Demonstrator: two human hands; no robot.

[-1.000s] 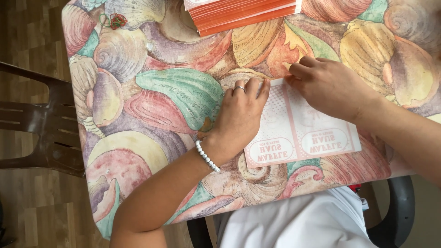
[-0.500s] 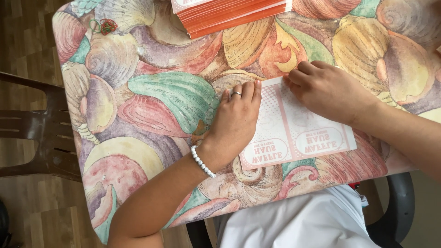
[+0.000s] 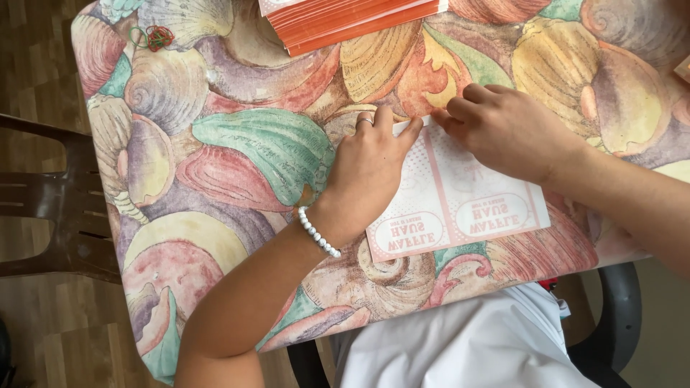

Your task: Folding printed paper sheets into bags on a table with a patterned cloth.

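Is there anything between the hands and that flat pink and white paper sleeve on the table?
Nothing visible. The left hand and right hand both rest directly on the paper sleeve, fingertips at its far edge. The orange stack lies apart, farther up the table.

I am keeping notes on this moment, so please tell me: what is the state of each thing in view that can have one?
Printed paper sheet: lying flat on the table, pressed under both hands.
Left hand: palm down on the sheet's left part, fingers at its top edge.
Right hand: knuckles bent, fingertips on the top edge.
Orange stack of sheets: piled, untouched.
Rubber bands: loose, at the table corner.
Brown chair: empty.
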